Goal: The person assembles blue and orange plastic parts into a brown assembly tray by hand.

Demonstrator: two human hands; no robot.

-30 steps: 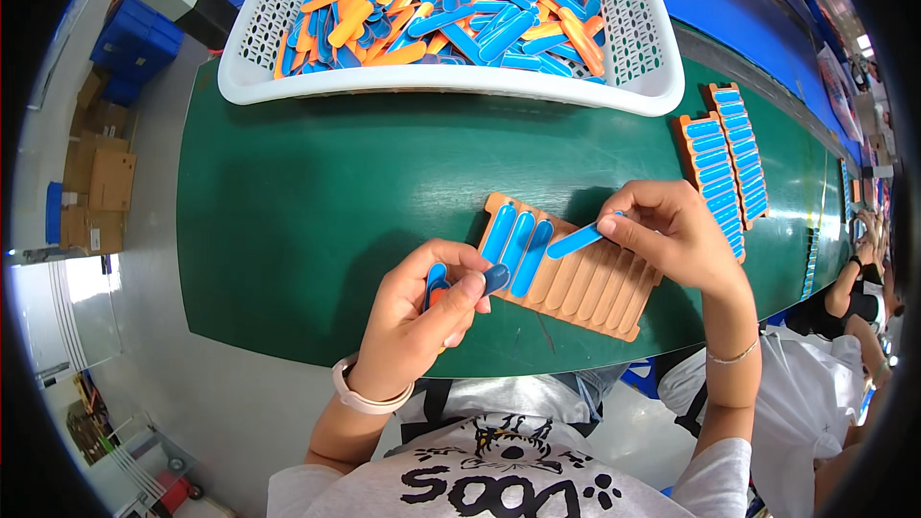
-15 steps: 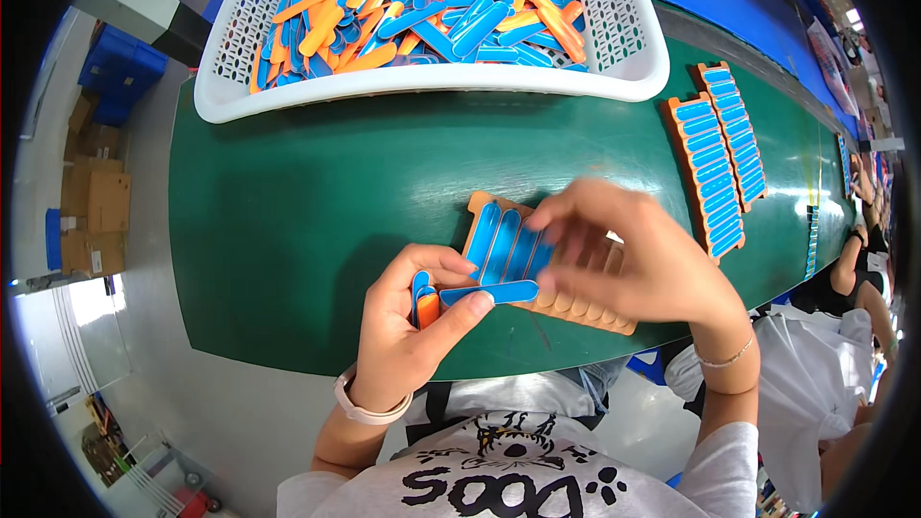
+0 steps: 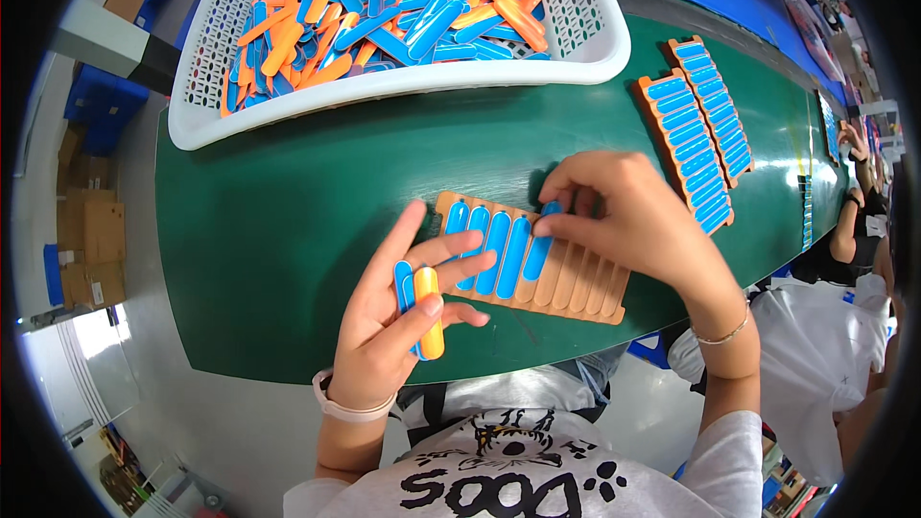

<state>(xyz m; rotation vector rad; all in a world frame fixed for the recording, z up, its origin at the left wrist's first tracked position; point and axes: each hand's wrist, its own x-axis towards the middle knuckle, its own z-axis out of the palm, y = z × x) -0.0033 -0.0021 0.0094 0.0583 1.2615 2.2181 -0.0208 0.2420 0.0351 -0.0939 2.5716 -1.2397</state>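
My left hand (image 3: pixel 372 338) grips a few flat, round-ended strips (image 3: pixel 430 315), orange and blue, under the thumb; its other fingers spread over the near left of a brown slotted tray (image 3: pixel 587 286). Between thumb and fingertips, my right hand (image 3: pixel 628 221) pinches the far end of a blue strip (image 3: pixel 537 259). That strip lies along a slot, beside several blue strips (image 3: pixel 515 254) seated in the slots to its left. Bare grooves show on the tray's right. Whether the pinched strip is fully down in its slot I cannot tell.
A white perforated basket (image 3: pixel 403 83) heaped with blue and orange strips (image 3: pixel 413 19) stands at the far side of the green table (image 3: pixel 288 192). Two filled trays (image 3: pixel 686 144) lie side by side at the right. Farther right, other people's hands (image 3: pixel 854 141) are at the table.
My right hand has brought a blue strip from my left hand onto the tray. The left fingers have opened outward, still keeping the other strips. The view has shifted slightly.
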